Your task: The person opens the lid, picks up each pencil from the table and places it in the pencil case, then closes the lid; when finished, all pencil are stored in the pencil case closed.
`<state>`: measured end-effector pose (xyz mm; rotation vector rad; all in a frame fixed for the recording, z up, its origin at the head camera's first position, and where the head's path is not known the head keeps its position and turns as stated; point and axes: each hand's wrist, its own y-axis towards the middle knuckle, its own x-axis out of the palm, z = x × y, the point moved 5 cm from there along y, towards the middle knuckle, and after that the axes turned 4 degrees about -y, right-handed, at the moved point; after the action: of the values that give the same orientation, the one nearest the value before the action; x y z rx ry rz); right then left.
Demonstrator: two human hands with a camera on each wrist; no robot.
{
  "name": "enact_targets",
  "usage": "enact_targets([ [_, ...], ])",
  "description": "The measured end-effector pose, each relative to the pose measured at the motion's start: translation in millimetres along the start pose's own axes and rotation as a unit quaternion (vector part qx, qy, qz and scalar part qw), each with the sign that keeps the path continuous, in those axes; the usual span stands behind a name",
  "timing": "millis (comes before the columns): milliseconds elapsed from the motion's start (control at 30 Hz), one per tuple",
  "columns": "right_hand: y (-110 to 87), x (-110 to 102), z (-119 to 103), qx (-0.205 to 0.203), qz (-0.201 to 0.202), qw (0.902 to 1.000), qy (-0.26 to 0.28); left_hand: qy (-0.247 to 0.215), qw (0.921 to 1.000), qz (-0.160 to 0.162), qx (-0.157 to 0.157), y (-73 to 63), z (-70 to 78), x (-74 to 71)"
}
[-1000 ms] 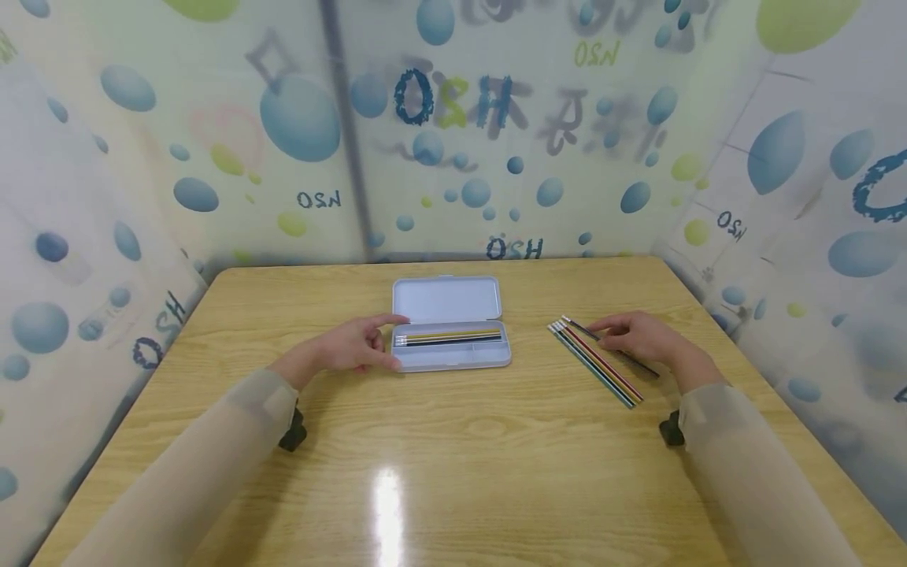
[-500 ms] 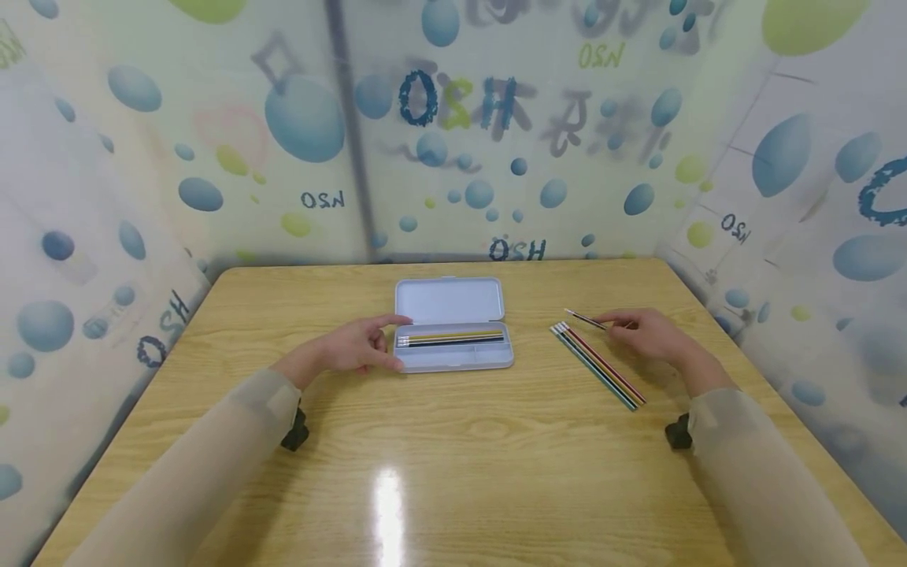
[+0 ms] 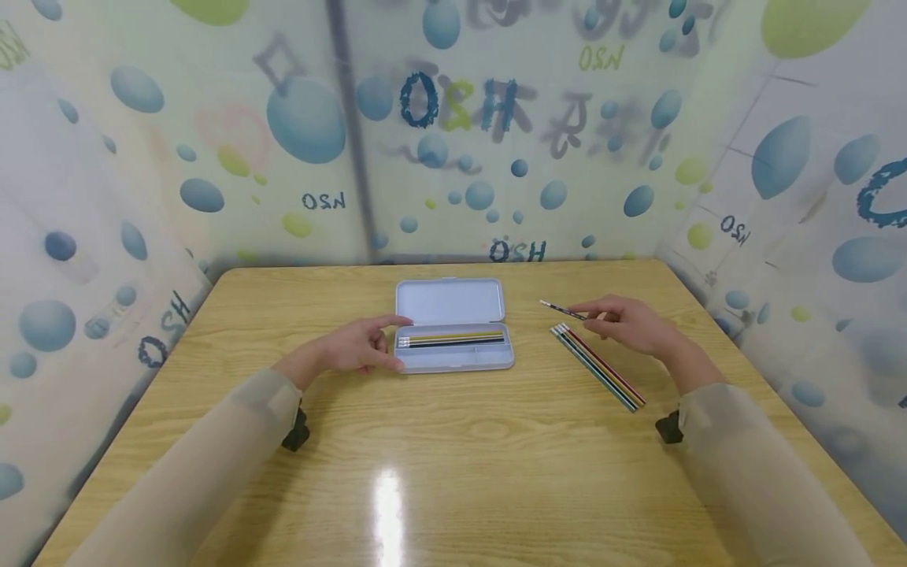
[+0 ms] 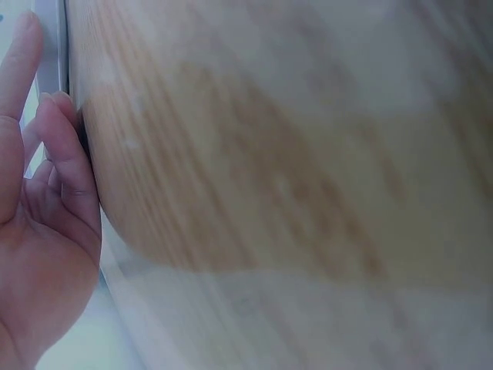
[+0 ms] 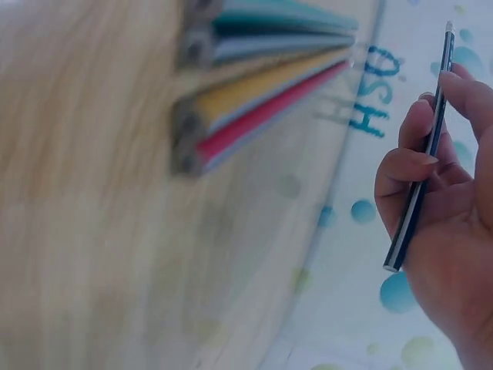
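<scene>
A black striped pencil with an eraser tip point(image 3: 557, 309) is pinched in the right hand point(image 3: 627, 324), its eraser end toward ten o'clock, seemingly clear of the wooden table point(image 3: 482, 472). From it, loose pencils point(image 3: 598, 367) lie at five o'clock; the open pencil case point(image 3: 453, 365) sits between eight and nine, stored pencils point(image 3: 453, 341) in its rear compartment. The left hand point(image 3: 353, 345) grips the case's nine-o'clock end. The step seems to be moving the black pencil caseward; the next move calls for lining it up with that compartment.
</scene>
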<state>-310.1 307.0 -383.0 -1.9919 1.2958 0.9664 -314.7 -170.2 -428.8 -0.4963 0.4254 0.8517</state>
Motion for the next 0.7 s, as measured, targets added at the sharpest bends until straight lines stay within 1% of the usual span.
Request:
enact_targets([
  [233, 16.3, 11, -29, -0.034, -0.012, 0.9994, -0.001, -0.001, 1.0000, 0.000, -0.002, 0.6, -3.5, -0.4],
  [367, 26.7, 18, -44, -0.050, -0.017, 0.9985, -0.016, -0.009, 1.0000, -0.002, -0.003, -0.5, -0.7, -0.3],
  [467, 33.9, 24, -53, -0.058, -0.021, 0.9978, -0.026, -0.014, 0.9999, -0.004, -0.003, -1.0, 0.7, 0.0],
  [533, 38.3, 29, -58, -0.062, -0.023, 0.9974, -0.030, -0.011, 0.9999, -0.004, -0.005, -0.7, -0.5, 0.2],
  [700, 51.0, 42, -74, -0.072, -0.028, 0.9962, -0.040, -0.010, 0.9999, -0.006, -0.001, -2.2, 2.2, 0.5],
])
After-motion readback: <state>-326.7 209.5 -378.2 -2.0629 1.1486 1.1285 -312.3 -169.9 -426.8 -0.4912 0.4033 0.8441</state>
